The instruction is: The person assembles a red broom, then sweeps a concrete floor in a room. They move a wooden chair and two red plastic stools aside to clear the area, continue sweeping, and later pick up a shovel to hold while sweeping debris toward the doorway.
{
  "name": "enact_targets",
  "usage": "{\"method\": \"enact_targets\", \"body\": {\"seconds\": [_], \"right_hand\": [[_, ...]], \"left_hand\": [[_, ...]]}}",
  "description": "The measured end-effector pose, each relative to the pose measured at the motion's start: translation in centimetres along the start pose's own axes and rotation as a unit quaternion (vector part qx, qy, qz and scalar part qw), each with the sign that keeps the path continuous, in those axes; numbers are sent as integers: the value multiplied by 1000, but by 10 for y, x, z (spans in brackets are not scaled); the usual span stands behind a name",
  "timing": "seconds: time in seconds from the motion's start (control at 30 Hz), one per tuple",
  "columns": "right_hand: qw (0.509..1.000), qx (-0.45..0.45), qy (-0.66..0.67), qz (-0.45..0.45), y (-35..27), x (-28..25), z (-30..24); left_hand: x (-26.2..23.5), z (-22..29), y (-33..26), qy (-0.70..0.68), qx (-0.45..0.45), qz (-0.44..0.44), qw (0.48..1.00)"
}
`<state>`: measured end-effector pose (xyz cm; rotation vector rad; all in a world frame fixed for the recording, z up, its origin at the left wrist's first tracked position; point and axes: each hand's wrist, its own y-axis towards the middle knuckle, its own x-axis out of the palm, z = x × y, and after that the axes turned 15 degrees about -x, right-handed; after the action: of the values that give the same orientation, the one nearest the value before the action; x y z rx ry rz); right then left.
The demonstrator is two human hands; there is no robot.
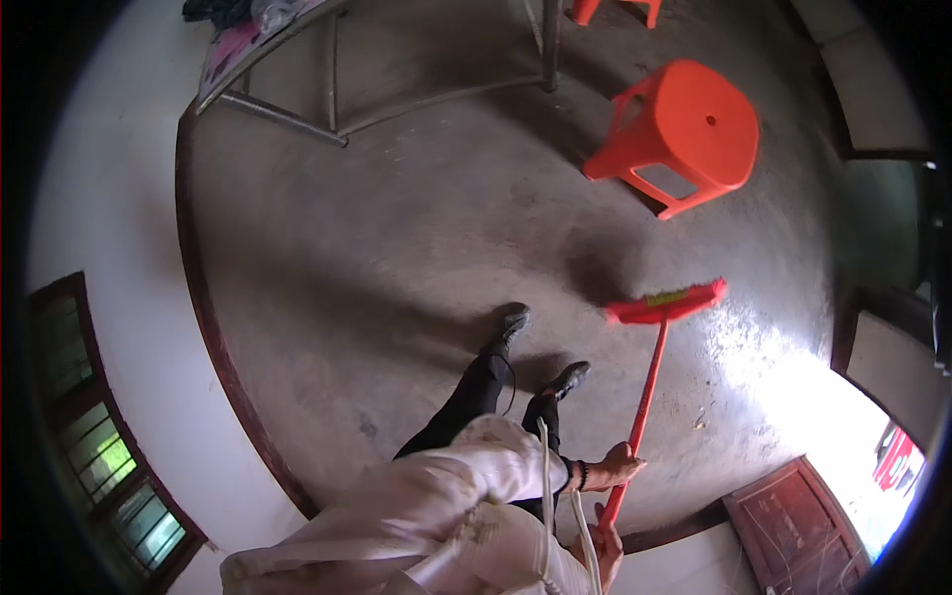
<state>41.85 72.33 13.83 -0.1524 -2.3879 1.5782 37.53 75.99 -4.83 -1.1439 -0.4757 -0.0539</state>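
Note:
A red broom slants across the floor ahead of me, its long handle [648, 392] running from my hands up to a wide red head [684, 299] with a yellow-green patch. My left hand [621, 464], with a dark beaded bracelet at the wrist, is wrapped round the lower part of the handle. Closer to my body, my right hand [607, 547] is closed around the handle near its end, partly hidden by a hanging white cord [589, 540]. Whether the bristles touch the floor, I cannot tell.
Beyond the broom head stands a red plastic stool [709, 124]; part of another shows at the top edge. A metal-framed table [337, 69] is at the far left, near the white wall [129, 198]. A brown wooden door [793, 526] stands beside the bright doorway at right.

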Motion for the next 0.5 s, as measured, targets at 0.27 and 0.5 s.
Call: {"method": "enact_targets", "body": {"seconds": [0.27, 0.5], "right_hand": [[963, 185, 153, -123, 35, -27, 1], [864, 299, 340, -218, 127, -54, -9]], "left_hand": [[-57, -52, -16, -236, 30, 257, 937], [-84, -64, 67, -132, -99, 286, 944]]}}
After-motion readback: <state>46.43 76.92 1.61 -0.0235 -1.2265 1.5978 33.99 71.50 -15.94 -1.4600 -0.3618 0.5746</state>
